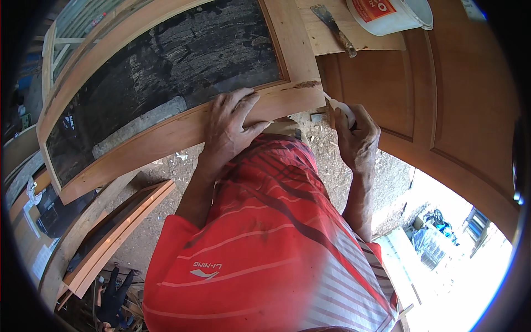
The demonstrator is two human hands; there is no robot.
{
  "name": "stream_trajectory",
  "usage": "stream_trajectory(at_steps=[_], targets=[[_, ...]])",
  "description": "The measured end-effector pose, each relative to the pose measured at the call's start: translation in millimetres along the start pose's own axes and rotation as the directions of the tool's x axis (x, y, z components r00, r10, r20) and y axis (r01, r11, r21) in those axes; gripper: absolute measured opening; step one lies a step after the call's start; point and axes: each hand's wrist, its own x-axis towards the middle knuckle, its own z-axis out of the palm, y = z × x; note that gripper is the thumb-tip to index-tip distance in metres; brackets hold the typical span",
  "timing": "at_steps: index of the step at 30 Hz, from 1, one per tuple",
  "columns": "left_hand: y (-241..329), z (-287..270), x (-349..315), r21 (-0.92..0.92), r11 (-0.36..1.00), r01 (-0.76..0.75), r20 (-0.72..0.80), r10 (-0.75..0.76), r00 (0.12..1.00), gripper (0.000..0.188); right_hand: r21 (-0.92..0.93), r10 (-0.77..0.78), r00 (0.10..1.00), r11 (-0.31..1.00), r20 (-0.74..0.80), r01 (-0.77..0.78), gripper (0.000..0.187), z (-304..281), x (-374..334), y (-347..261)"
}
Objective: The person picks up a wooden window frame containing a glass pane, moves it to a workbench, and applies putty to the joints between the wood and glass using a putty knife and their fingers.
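In front of me lies a wooden frame (149, 138) around a dark, dusty pane (204, 50). My left hand (231, 123) rests on its near rail, fingers spread and holding nothing. At the rail's right end, a rough brown streak (307, 85) runs along the joint. My right hand (359, 138) grips a small white squeeze bottle (344, 112) with a thin nozzle. That nozzle points toward the frame's corner beside the streak; whether it touches the wood I cannot tell.
A putty knife (335, 32) and a white bucket (390, 17) sit on a plywood board (381, 42) at the far right. A panelled wooden door (464, 83) stretches along the right. More wooden pieces (127, 232) lean at the lower left, above a gritty floor (138, 249).
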Motion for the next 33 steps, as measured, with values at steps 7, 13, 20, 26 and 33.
stream_trajectory(at_steps=[7, 13, 20, 26, 33], targets=[[1, -1, 1, -0.012, 1.000, 0.017, 0.015, -0.017, 1.000, 0.063, 0.002, -0.048, 0.999, 0.999, -0.017, 0.048, 0.014, 4, 0, 2], [0, -1, -1, -0.009, 1.000, 0.021, 0.020, -0.020, 1.000, 0.063, 0.047, -0.005, 0.997, 0.999, -0.079, 0.009, 0.016, 6, 2, 5], [-1, 0, -1, -0.015, 1.000, 0.013, 0.020, -0.013, 1.000, 0.063, 0.083, 0.003, 0.993, 0.997, -0.119, 0.007, 0.020, 11, 13, 8], [-1, 0, 0, -0.014, 1.000, 0.012, 0.015, -0.011, 1.000, 0.063, 0.077, -0.021, 0.995, 0.997, -0.099, 0.029, 0.021, 14, 21, 7], [-1, 0, 0, -0.005, 1.000, 0.023, 0.019, -0.023, 1.000, 0.063, 0.055, -0.017, 0.997, 0.998, -0.070, 0.021, 0.022, 16, 24, 8]])
